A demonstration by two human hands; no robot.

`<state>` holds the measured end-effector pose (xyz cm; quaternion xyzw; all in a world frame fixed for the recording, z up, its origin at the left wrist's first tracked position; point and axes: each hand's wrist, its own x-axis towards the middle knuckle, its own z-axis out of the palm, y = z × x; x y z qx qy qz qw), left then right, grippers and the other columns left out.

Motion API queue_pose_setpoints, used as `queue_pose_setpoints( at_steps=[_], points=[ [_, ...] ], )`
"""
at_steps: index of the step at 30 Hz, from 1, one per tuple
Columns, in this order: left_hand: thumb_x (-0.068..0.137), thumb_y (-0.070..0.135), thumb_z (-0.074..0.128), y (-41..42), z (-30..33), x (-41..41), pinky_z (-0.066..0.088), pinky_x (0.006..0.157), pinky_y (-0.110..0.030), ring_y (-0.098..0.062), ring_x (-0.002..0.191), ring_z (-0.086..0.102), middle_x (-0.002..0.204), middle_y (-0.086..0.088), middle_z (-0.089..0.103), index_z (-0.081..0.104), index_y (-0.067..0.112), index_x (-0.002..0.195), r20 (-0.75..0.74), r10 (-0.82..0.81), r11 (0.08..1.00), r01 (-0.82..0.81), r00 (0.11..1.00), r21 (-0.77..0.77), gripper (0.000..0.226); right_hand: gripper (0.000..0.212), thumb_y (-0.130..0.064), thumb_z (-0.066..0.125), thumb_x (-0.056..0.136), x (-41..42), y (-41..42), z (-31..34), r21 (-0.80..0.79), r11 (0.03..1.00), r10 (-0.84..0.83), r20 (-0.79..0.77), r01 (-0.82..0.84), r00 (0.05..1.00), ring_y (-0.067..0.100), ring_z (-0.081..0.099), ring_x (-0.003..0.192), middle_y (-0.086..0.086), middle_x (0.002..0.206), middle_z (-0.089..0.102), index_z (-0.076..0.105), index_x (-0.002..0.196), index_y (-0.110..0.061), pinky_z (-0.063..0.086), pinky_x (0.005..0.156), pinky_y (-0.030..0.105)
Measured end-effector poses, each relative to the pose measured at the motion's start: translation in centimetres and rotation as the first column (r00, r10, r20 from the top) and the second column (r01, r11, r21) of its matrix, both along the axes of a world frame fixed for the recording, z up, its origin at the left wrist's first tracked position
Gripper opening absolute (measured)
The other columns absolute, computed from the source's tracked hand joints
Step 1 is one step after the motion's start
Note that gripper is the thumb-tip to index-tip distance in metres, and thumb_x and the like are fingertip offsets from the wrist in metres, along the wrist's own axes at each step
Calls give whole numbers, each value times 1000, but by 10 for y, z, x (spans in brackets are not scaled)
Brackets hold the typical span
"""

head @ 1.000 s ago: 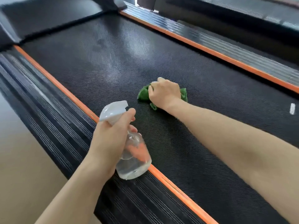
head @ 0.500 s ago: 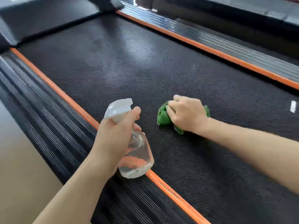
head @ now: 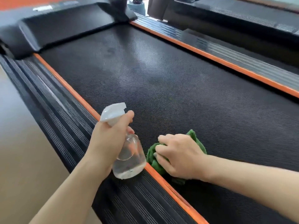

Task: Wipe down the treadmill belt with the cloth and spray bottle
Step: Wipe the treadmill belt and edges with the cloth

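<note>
The black textured treadmill belt [head: 169, 81] runs from the near right to the far left, with a damp sheen in its far middle. My left hand [head: 110, 136] grips a clear spray bottle [head: 129, 160] with a white trigger head, held over the left orange trim. My right hand [head: 178, 157] holds a bunched green cloth [head: 153, 159] pressed on the belt at its near left edge, right beside the bottle. Most of the cloth is hidden under my hand.
Orange trim strips [head: 226, 65] and ribbed black side rails [head: 53, 101] border the belt on both sides. The black motor cover [head: 61, 28] lies at the far end. Tan floor [head: 19, 159] is on the left; another machine's deck [head: 242, 16] sits far right.
My right hand has dragged the green cloth across the belt toward me and to the left edge, ending beside the bottle. The left hand keeps holding the bottle in about the same place.
</note>
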<state>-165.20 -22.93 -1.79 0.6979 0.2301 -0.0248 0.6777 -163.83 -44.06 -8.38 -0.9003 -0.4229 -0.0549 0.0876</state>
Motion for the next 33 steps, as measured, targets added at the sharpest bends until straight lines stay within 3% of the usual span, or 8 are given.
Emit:
queue_pose_setpoints(
  at_steps=[3, 8, 11, 19, 23, 25, 30, 33],
  points=[
    [70, 62, 75, 6, 1, -2, 59, 92, -55, -30, 79, 71, 72, -1, 70, 77, 28, 73, -18, -5, 1000, 5, 1000, 0, 34, 30, -37, 48, 95, 42, 3, -2, -45, 998, 52, 111, -48, 992, 22, 54, 67, -2, 78, 52, 53, 69, -22, 41, 54, 35],
    [83, 57, 76, 24, -3, -11, 59, 85, -52, -34, 73, 71, 71, -2, 69, 75, 21, 76, -33, -10, 1000, 11, 999, 22, 37, 34, -41, 37, 98, 175, 46, -5, 16, 875, -482, 112, 483, 869, 28, 62, 83, -3, 86, 53, 60, 80, -23, 38, 66, 33],
    [86, 55, 77, 37, -4, -14, 57, 81, -47, -27, 69, 67, 70, -4, 67, 75, 18, 78, -37, -22, 999, 23, 999, 24, 38, 41, -42, 31, 99, 202, 73, -5, -6, 793, -607, 72, 609, 791, 26, 60, 90, 0, 97, 56, 66, 90, -23, 37, 70, 35],
    [76, 59, 73, 71, 0, 4, 59, 90, -59, -27, 71, 62, 75, -10, 61, 70, 9, 83, -6, -46, 999, 46, 999, -22, 51, 31, -38, 48, 94, 34, 62, -5, 68, 977, -206, 39, 203, 978, 20, 54, 70, -4, 79, 51, 53, 69, -22, 44, 57, 35],
    [85, 57, 74, 94, 1, 29, 59, 89, -54, -34, 76, 72, 75, -12, 70, 72, 12, 78, 22, -81, 994, 79, 996, 76, 46, 31, -35, 49, 96, 49, 56, 5, -58, 997, 54, 92, -49, 994, 19, 49, 66, -3, 78, 49, 50, 68, -21, 42, 57, 37],
    [92, 52, 73, 100, -1, 38, 60, 89, -52, -36, 83, 75, 78, -11, 77, 74, 13, 75, 45, -72, 991, 66, 996, 119, 43, 30, -35, 48, 96, 84, 81, 1, -41, 999, -11, 139, 17, 990, 22, 53, 67, -2, 78, 51, 52, 70, -21, 43, 57, 37],
    [95, 43, 70, 97, -6, 37, 46, 56, -17, -7, 53, 59, 57, 2, 69, 71, 6, 68, 113, -93, 978, 69, 989, 196, 46, 32, -36, 47, 92, 169, 168, -10, 60, 930, -368, 138, 363, 920, 30, 63, 73, 0, 78, 57, 60, 69, -18, 31, 55, 31],
    [93, 44, 69, 97, -2, 30, 48, 60, -23, -13, 60, 60, 62, -2, 70, 72, 8, 69, 115, -83, 981, 61, 990, 183, 43, 33, -36, 44, 95, 162, 177, -6, 33, 892, -452, 81, 451, 888, 30, 61, 81, 2, 85, 56, 62, 77, -15, 31, 60, 34]
  ],
)
